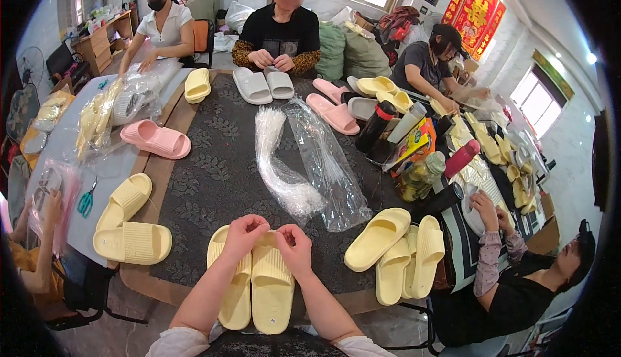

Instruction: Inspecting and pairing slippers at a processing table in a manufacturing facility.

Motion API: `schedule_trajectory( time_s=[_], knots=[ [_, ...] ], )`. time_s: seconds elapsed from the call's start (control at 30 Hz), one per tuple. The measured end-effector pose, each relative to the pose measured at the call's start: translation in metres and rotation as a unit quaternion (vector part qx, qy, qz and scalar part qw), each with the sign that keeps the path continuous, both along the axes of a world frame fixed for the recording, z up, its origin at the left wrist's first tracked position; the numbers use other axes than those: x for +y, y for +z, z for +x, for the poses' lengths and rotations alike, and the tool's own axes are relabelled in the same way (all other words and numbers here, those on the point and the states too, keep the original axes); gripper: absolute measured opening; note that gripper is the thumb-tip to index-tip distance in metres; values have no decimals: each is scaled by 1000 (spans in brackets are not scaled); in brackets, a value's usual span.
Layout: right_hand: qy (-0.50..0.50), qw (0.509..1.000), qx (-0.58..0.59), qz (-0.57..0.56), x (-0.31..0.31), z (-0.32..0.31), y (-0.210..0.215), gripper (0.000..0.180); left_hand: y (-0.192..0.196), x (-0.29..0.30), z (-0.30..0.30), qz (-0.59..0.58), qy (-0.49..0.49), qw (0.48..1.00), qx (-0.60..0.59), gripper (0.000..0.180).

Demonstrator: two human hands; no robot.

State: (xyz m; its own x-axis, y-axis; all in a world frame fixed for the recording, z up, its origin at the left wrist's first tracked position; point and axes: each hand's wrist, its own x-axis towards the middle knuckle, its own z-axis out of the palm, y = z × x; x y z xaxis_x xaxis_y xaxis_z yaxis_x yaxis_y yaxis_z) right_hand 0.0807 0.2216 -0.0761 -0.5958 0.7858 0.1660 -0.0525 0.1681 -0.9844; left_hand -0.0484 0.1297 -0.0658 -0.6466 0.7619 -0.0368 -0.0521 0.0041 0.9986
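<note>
A pair of pale yellow slides (272, 295) lies side by side at the table's near edge, toes pointing away from me. Over their straps, my left hand (246, 235) is closed in a pinch, fingertips close to those of my right hand (295, 247). The right fingers are pinched too; whatever they hold is too small or clear to make out. Beyond my hands lies a bundle of thin clear plastic strands (275, 156), beside a clear plastic bag (330, 176) with more strands in it.
Yellow slides (132, 242) lie to my left, with more yellow slides (394, 250) to my right. Pink slides (155, 138) and grey slides (253, 86) sit farther off. Bottles, among them a black one (375, 127), stand at the right. Green scissors (87, 202) lie far left. Several co-workers sit around.
</note>
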Motion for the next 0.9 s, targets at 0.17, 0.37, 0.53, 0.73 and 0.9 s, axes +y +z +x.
schedule_trajectory(
  time_s=[0.17,0.37,0.53,0.73,0.9],
  knots=[
    [-15,996,41,76,1,2,13,26,-3,-1,-2,0,11,999,-30,10],
    [0,963,260,-74,21,31,71,74,-6,5,-1,-6,21,998,-50,11],
    [135,904,406,-13,19,101,166,79,-9,3,-5,15,6,999,-40,11],
    [234,833,455,208,-1,160,244,72,-1,1,-2,5,14,1000,-20,12],
    [242,813,513,133,-21,127,288,102,-3,6,-5,-2,1,999,-36,11]
  ],
)
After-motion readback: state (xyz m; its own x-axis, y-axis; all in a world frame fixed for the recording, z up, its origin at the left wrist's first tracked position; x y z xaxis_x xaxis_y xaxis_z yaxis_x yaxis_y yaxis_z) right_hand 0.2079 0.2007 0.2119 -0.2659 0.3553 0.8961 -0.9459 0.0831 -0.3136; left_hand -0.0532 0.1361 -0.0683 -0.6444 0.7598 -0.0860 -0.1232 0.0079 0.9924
